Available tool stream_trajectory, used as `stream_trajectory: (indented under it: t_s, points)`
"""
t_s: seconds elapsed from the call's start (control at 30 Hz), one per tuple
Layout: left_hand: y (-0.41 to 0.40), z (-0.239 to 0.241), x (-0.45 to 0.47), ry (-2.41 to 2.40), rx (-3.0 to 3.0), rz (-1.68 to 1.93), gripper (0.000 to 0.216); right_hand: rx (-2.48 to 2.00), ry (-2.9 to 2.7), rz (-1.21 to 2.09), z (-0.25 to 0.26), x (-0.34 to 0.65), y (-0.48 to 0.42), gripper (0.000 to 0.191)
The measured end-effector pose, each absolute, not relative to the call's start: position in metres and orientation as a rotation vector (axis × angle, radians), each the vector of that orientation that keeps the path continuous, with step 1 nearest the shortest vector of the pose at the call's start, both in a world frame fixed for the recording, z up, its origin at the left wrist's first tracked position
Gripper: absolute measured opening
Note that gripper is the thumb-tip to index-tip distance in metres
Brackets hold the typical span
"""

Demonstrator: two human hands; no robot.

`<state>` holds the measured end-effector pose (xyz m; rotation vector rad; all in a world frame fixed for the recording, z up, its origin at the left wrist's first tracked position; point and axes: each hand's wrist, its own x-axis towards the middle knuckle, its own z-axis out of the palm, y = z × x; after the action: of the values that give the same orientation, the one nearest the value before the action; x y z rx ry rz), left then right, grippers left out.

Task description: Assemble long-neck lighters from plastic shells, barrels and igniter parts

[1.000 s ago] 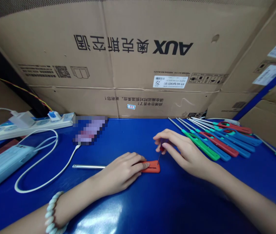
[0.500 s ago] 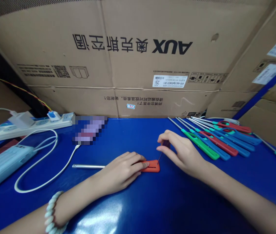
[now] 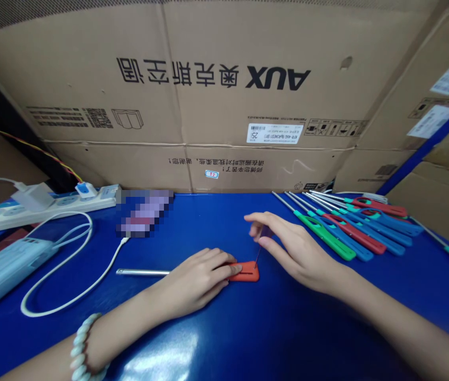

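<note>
A long-nosed gas lighter with an orange-red handle (image 3: 250, 273) lies flat on the blue table, its metal tube pointing left. My left hand (image 3: 202, 276) is closed over its middle, fingers pressing it down and hiding the trigger part. Above the handle's right end, my right hand (image 3: 287, 243) holds a small screwdriver (image 3: 259, 254) with a thin shaft and a dark handle partly covered by the fingers. The screwdriver leans slightly, its tip at the handle's end. Whether a screw sits under the tip is too small to tell.
Several lighters (image 3: 355, 227) with green, blue and red handles lie at the right. At the left are a power strip (image 3: 65, 203), a light-blue power bank (image 3: 10, 270), a white cable (image 3: 55, 308) and a blurred-out phone (image 3: 145, 214). A cardboard wall (image 3: 208, 32) stands behind.
My right hand's fingers have shifted round the screwdriver handle, the index finger now stretched further out. The tip stays at the lighter's end. My left hand holds its place.
</note>
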<state>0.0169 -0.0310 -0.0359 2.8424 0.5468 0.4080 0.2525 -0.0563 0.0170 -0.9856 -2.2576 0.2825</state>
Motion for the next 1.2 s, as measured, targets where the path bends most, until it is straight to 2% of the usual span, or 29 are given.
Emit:
stream_trajectory:
  t_s: [0.1,0.27,0.47,0.67,0.83,1.03,1.2]
  points:
    - [-0.031,-0.035,0.017,0.542,2.850,0.401,0.026,-0.979,-2.255,0.446,0.019,0.253,-0.057,0.036]
    - [-0.031,-0.035,0.017,0.560,2.834,0.392,0.028,-0.995,-2.259,0.174,0.014,0.254,-0.055,0.019]
    - [-0.031,-0.036,0.017,0.533,2.843,0.448,0.026,-0.919,-2.259,0.446,0.021,0.253,-0.057,0.037]
    - [-0.031,-0.036,0.017,0.558,2.841,0.388,0.028,-0.931,-2.211,0.158,0.011,0.253,-0.057,0.021]
    - [-0.031,-0.038,0.016,0.549,2.833,0.385,0.027,-0.891,-2.261,0.396,0.022,0.254,-0.058,0.033]
    - [-0.031,-0.036,0.017,0.558,2.839,0.373,0.027,-0.868,-2.207,0.132,0.018,0.255,-0.056,0.016]
    - [-0.031,-0.035,0.017,0.548,2.843,0.386,0.026,-0.856,-2.259,0.324,0.027,0.256,-0.056,0.025]
